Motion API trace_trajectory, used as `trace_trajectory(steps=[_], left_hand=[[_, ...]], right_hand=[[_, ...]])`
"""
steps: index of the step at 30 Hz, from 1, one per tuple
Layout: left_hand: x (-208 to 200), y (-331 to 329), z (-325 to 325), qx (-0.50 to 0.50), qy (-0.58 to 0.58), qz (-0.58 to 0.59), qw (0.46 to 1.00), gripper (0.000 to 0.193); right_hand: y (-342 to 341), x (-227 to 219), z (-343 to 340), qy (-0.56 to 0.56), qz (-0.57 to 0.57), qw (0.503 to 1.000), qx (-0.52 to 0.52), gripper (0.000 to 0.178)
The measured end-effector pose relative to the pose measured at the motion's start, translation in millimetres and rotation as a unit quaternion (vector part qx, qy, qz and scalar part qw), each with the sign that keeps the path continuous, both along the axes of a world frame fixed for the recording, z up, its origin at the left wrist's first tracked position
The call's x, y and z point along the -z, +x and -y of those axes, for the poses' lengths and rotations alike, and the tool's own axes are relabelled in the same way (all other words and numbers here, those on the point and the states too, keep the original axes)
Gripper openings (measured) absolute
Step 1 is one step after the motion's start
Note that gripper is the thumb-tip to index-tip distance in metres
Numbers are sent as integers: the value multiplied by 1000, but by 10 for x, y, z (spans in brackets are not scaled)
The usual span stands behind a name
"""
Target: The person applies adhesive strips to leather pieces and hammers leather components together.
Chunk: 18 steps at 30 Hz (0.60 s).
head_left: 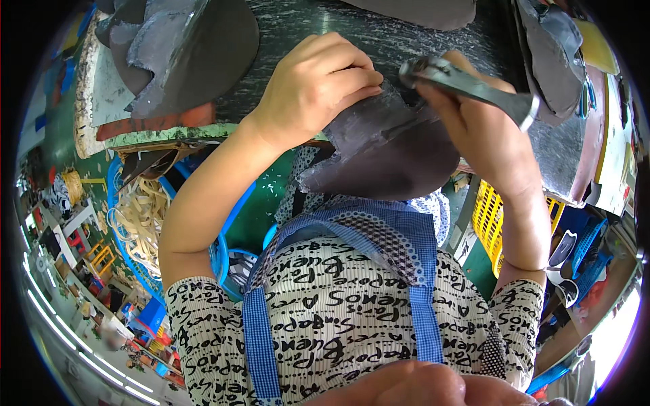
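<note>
A dark brown, leather-like cut piece (399, 162) with a notched edge hangs over the near edge of the dark worktop (305, 30). Its upper left edge is pinched in the closed fingers of my left hand (311, 88). My right hand (491, 132) is closed around a metal hammer (474, 86), which lies slantwise across the fingers. The hammer's round end points left, just above the piece, and its flared end points right. Whether the round end touches the piece I cannot tell. My right fingertips are partly hidden behind the hammer.
Stacked dark pieces (217, 57) lie at the left, more (547, 64) at the right beside blue-handled scissors (590, 98). Another dark piece (420, 10) is at the far edge. Below stand a blue basket (112, 196) of pale strips and a yellow basket (489, 220).
</note>
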<state>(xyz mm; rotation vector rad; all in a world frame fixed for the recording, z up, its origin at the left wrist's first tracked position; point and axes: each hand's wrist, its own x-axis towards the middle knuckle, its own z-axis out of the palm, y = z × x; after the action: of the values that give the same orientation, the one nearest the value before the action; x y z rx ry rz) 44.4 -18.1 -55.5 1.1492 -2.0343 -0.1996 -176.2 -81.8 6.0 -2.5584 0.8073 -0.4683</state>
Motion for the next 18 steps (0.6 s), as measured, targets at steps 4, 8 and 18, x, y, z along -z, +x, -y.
trace_trajectory(steps=[4,8,18], left_hand=[[-16,-16,-2,0,-9,-3,1000,18],[4,-1,-31,-9,-12,-4,1000,19],[-158,-60,-221,-91,37,55,994,17]], right_hand=[[70,71,-64,-35,10,999,10,20],[88,0,5,-4,24,1000,16,20],[157,-2,-23,38,42,998,-3,15]])
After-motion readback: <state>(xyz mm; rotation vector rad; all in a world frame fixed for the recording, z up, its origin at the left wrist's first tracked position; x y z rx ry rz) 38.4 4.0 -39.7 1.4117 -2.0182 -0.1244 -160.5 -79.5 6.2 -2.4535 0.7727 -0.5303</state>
